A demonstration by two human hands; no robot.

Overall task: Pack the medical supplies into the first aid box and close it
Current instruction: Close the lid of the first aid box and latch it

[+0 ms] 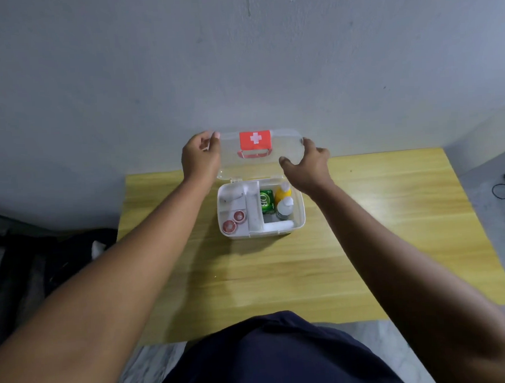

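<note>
The yellow wooden bench (364,229) carries one thing, the first aid box (300,215), which sits toward its far edge near the grey wall (238,60). Rising from the back of the box is its clear lid (284,148), tilted up on the rear hinges, with a red cross label (255,139) and a red handle (254,153) below it. The left hand (200,159) curls round the lid's left end, fingers over the top corner; the right hand (308,166) is spread, fingertips at the lid's right end, though whether they press on it I cannot tell. Inside the box, a white tray (252,206) fills the left half and holds two small red-rimmed rolls (234,221); right of it stand a green packet (267,202), a yellow bottle (283,192) and a white bottle (285,207), with a white roll (278,225) in front. The lid looks light, thin and slick, likely to flex, so holding both ends and lowering evenly seems wisest.
</note>
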